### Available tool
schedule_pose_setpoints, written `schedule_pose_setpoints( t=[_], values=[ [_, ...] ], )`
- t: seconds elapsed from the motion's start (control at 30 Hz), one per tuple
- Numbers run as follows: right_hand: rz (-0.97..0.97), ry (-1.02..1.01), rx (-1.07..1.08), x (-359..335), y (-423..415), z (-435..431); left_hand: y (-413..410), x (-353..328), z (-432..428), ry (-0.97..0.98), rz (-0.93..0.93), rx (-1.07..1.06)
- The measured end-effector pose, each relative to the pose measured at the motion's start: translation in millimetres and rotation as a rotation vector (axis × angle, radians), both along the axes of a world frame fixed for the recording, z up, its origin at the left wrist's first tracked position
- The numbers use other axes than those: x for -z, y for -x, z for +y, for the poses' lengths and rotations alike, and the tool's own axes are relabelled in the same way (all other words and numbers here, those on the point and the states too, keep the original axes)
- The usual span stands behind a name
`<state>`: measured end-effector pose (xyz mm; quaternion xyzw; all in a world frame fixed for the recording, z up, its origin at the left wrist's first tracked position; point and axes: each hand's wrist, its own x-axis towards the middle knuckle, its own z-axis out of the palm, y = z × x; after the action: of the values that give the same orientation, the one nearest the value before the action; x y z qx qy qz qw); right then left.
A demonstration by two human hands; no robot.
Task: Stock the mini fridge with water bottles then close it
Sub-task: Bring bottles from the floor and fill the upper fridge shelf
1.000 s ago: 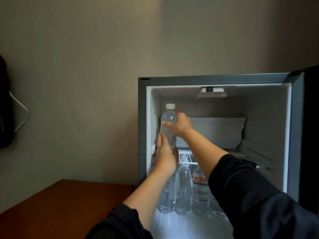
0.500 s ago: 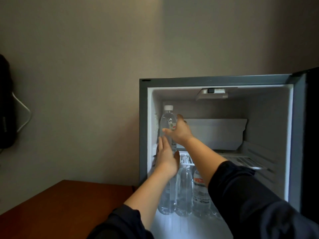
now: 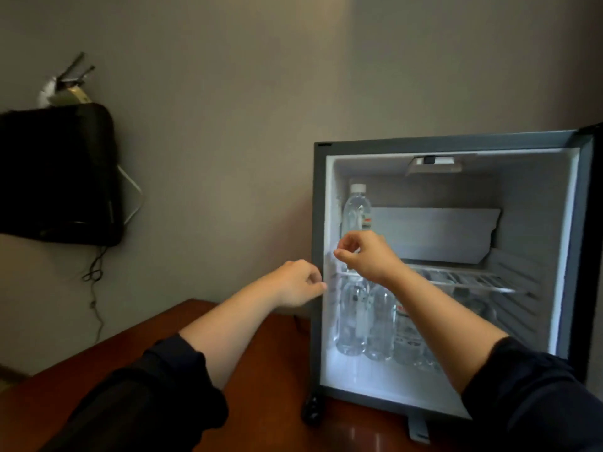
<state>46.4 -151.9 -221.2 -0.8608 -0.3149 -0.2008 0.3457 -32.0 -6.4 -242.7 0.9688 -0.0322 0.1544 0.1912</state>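
Status: mini fridge (image 3: 440,142) stands open on the wooden table (image 3: 261,370), door (image 3: 597,207) swung out at the right edge of view and mostly cut off.

- Top bottle (image 3: 356,208) is upright on the wire shelf (image 3: 466,279), in the back-left corner close to the side wall.
- Lower bottles (image 3: 378,321) stand in a row on the fridge floor, below the shelf.
- Right hand (image 3: 367,256) is in front of the shelf edge, just below the top bottle. Fingers are loosely curled and hold nothing.
- Left hand (image 3: 297,283) is beside the fridge's left frame, also loosely curled and empty.

Judgement: the placement looks done. The step in hand is getting both arms clear of the opening.

- Right hand should come straight back, not upward, since its knuckles are close to the bottle base and a knock could tip it off the wires.
- No spare bottles are in view, so whether more stocking remains cannot be told.
- If closing comes next, the right hand suits the door best. Swing it slowly and check that nothing sticks out past the shelf front, then press until it seals.
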Motion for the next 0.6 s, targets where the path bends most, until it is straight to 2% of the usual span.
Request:
schedule_pose_setpoints(
  t=[0.1,0.23,0.6],
  values=[
    [0.055,0.146,-0.129,13,30,18,36,2,30,-0.133,0.136,-0.068],
    [0.116,0.267,-0.270,34,68,55,88,12,65,-0.204,0.273,-0.176],
    [0.301,0.471,-0.628,119,174,196,234,74,166,-0.117,0.548,-0.488]
  ],
)
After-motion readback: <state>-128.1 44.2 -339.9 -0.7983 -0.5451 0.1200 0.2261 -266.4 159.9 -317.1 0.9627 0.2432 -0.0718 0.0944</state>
